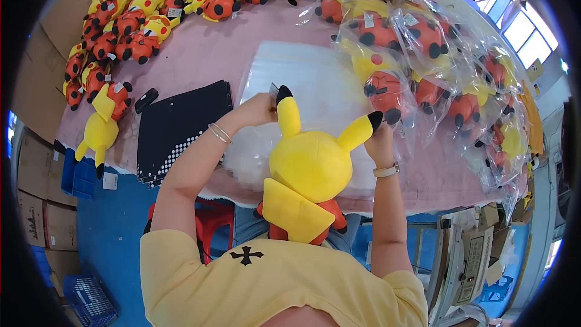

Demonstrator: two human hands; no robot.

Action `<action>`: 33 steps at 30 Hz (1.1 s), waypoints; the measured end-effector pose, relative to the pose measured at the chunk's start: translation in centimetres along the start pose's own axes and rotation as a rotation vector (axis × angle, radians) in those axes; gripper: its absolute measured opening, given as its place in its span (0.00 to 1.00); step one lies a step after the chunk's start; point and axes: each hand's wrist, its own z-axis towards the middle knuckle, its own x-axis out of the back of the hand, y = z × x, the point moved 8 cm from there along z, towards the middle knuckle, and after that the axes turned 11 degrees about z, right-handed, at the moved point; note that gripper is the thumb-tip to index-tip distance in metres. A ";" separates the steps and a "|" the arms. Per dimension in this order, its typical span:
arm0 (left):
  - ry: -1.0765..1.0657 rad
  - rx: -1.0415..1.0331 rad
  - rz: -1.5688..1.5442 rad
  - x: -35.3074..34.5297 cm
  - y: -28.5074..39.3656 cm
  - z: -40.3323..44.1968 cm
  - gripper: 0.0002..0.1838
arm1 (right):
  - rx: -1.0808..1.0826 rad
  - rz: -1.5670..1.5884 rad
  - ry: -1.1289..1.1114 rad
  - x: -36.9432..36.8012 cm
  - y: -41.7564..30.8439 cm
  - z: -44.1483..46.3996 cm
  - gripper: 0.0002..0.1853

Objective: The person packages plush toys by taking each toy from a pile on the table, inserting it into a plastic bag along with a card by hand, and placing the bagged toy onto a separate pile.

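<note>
A yellow Pikachu plush toy (311,163) in a red outfit stands upright against my body at the table's near edge, its back and flat tail towards me. Behind its black left ear tip, my left hand (265,109) is closed at the ear, the fingertips partly hidden. My right hand (380,145) closes at the other ear's black tip, its fingers also partly covered. Just beyond the toy lies a stack of clear plastic bags (296,72) on the pink-covered table (193,54).
Left of the bags lie black perforated sheets (181,127) and a small black object (146,100). Unbagged plush toys (130,21) crowd the far left; bagged ones (387,94) are heaped at right. A red stool (218,227) is below, blue crates (91,300) at lower left.
</note>
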 end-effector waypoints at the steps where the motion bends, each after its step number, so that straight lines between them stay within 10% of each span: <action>1: 0.030 -0.002 -0.017 0.6 0.0 0.2 0.08 | -0.011 0.041 0.005 0.2 -0.1 0.2 0.07; 7: 0.308 0.112 -0.446 3.6 -0.8 0.4 0.08 | 0.008 0.079 0.107 1.8 -0.7 0.9 0.09; 21: 0.755 -0.428 0.099 8.0 6.0 -6.0 0.13 | 0.439 -0.185 0.384 3.7 -8.1 -2.3 0.12; 33: 0.646 -0.472 0.099 3.6 9.1 -11.4 0.11 | 0.585 -0.289 0.477 3.6 -7.9 -8.2 0.12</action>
